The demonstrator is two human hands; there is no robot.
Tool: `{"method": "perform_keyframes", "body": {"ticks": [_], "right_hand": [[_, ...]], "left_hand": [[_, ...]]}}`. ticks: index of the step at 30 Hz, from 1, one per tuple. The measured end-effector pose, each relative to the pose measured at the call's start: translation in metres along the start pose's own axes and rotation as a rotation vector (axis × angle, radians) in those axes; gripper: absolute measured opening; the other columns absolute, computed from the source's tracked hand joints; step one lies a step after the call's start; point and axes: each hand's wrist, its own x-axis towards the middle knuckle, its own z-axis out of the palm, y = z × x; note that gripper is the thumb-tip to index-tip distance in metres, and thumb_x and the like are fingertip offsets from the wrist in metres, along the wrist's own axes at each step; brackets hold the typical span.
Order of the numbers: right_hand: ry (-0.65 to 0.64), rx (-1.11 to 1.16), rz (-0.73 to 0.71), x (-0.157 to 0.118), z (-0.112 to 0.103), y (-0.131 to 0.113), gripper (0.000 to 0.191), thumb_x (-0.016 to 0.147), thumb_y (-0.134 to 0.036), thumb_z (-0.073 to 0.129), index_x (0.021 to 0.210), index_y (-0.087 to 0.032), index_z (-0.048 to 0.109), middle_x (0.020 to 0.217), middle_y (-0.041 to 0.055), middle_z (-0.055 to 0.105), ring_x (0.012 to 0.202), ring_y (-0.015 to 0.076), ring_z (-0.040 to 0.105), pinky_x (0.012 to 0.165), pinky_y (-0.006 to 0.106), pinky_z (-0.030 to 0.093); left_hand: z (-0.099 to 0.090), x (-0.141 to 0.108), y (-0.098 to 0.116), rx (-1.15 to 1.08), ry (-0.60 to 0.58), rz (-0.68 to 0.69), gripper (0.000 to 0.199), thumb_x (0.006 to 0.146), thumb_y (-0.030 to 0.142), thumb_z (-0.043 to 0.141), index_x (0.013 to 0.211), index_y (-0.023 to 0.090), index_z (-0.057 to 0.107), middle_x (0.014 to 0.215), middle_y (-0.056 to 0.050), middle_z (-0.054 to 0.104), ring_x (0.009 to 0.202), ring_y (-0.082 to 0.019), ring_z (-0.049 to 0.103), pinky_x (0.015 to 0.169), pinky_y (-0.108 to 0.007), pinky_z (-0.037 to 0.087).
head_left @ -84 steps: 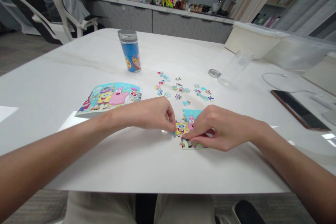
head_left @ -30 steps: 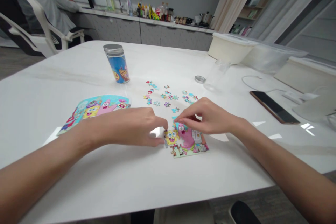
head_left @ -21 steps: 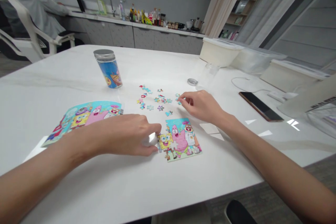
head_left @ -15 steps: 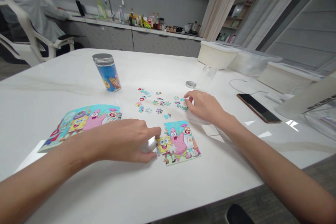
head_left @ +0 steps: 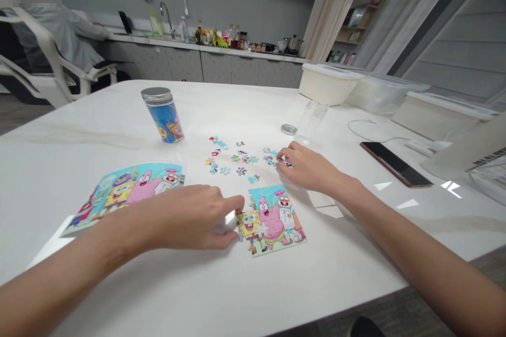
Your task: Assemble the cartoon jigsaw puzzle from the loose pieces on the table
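Head view, left hand [head_left: 190, 218] beside SpongeBob puzzle [head_left: 272, 224]

The jigsaw puzzle [head_left: 272, 221] showed a yellow sponge and pink starfish on turquoise; the jar [head_left: 164, 122] was blue under a silver lid [head_left: 157, 94]; the desk [head_left: 98, 126] was white, faintly grey-veined.

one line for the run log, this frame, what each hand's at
left hand: fingers at left edge of SpongeBob jigsaw puzzle | right hand: fingertips among loose puzzle pieces
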Motion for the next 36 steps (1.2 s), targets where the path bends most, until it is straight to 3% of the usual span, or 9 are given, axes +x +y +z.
{"method": "perform_keyframes", "body": {"ticks": [8,16,22,30,36], "right_hand": [[-0.020,0.046,-0.053,0.001,-0.003,0.010,0.022,0.091,-0.019,0.047,0.103,-0.021,0.066,0.111,0.0092,0.063,0.098,0.0227,0.061,0.078,0.033,0.046],[-0.056,-0.055,0.068,0.001,-0.010,0.016,0.019,0.091,-0.024,0.050,0.101,-0.020,0.065,0.110,0.0095,0.064,0.096,0.0244,0.062,0.071,0.031,0.043],[-0.086,-0.125,0.121,0.001,-0.012,0.019,0.027,0.091,-0.013,0.045,0.111,-0.019,0.063,0.116,0.0102,0.066,0.099,0.0242,0.063,0.070,0.031,0.042],[-0.106,-0.104,0.121,-0.001,-0.015,0.019,0.021,0.090,-0.016,0.048,0.101,-0.019,0.066,0.110,0.0107,0.066,0.088,0.0234,0.064,0.065,0.031,0.041],[-0.079,-0.068,0.071,-0.001,-0.011,0.019,0.022,0.090,-0.016,0.048,0.101,-0.020,0.066,0.106,0.0098,0.065,0.085,0.0215,0.062,0.063,0.030,0.039]], "left_hand": [[0.002,-0.001,0.000,0.014,0.009,-0.002,0.021,0.085,0.034,0.057,0.100,0.022,0.065,0.057,0.000,0.054,0.050,-0.016,0.051,0.046,-0.027,0.024],[-0.001,-0.002,0.000,-0.023,-0.032,-0.062,0.023,0.085,0.036,0.056,0.102,0.023,0.065,0.060,-0.001,0.055,0.051,-0.016,0.050,0.047,-0.027,0.023],[-0.011,-0.008,-0.005,-0.098,-0.082,-0.131,0.027,0.082,0.038,0.058,0.104,0.026,0.066,0.065,-0.002,0.059,0.057,-0.018,0.055,0.051,-0.027,0.032],[-0.012,-0.009,-0.014,-0.056,-0.080,-0.263,0.024,0.084,0.031,0.050,0.097,0.023,0.068,0.075,-0.006,0.065,0.065,-0.022,0.063,0.053,-0.029,0.038],[-0.004,-0.002,-0.026,0.178,0.023,-0.549,0.026,0.088,0.021,0.040,0.086,0.014,0.064,0.069,-0.012,0.064,0.062,-0.025,0.063,0.058,-0.032,0.040]]}}
